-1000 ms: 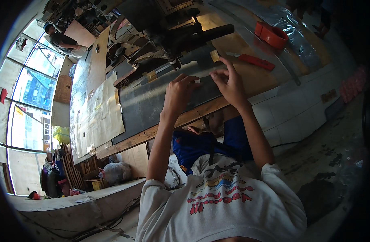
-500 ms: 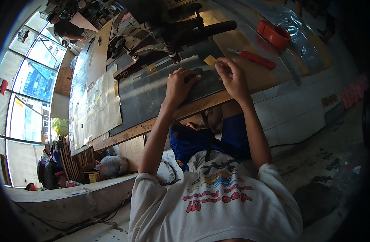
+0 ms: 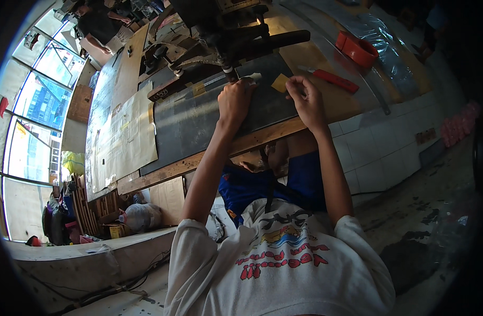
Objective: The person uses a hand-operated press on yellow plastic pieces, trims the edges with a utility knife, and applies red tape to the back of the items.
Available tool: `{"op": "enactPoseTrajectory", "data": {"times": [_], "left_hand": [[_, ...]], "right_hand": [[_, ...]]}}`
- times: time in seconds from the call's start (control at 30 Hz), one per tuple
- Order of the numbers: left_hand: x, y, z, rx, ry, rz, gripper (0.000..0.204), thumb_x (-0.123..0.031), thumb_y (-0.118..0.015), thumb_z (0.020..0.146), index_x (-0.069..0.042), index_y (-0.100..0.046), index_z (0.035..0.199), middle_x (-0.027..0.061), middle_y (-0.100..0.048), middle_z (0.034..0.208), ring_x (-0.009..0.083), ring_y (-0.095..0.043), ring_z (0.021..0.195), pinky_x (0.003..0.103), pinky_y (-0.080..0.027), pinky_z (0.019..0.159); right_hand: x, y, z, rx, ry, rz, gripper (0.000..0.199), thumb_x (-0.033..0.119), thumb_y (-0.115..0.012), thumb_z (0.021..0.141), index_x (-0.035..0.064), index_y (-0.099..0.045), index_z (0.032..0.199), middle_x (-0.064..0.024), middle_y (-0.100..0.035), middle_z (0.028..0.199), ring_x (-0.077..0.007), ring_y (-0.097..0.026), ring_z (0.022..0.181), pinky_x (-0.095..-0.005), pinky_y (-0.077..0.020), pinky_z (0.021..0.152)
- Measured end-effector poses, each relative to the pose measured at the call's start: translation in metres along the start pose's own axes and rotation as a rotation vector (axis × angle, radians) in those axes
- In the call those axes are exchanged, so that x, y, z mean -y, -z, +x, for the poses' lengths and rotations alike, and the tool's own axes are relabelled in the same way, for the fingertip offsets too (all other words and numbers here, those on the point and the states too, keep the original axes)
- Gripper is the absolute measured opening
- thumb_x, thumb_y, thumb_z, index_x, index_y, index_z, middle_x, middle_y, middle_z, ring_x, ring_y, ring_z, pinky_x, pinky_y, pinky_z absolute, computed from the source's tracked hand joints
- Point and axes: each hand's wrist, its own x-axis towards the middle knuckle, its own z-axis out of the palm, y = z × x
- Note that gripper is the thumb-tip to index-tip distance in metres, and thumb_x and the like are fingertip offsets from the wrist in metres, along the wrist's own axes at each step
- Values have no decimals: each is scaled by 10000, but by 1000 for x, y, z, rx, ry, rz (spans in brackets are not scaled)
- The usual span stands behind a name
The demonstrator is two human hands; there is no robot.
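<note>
The left hand (image 3: 235, 100) is curled tight on a white tool (image 3: 252, 77) on the dark sheet (image 3: 199, 124). The right hand (image 3: 306, 100) pinches a small yellow piece (image 3: 280, 82), just right of the tool. A red knife (image 3: 333, 80) lies farther right.

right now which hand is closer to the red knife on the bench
Right. The right hand rests on the dark sheet by the small yellow piece, just short of the red knife. The left hand sits farther along the sheet, under the machine.
</note>
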Motion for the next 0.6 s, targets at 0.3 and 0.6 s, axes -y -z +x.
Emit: {"op": "enactPoseTrajectory", "data": {"times": [0.3,0.6], "left_hand": [[-12,-5,-32,-43,-15,116,383,-323,-585,959,-81,-641,1250,196,-650,1006,367,-668,910,451,-531,770],[-16,-12,-23,45,-13,279,460,-325,-539,933,-100,-623,1325,210,-558,1139,314,-570,1005,429,-440,858]], "right_hand": [[-5,-1,1,-28,42,-22,299,202,-629,991,-11,-573,1193,-84,-664,997,-131,-654,873,-282,-577,737],[-8,-32,21,158,196,-495,762,80,-599,962,116,-146,1573,-215,-681,1171,-295,-687,1021,-367,-531,896]]}}
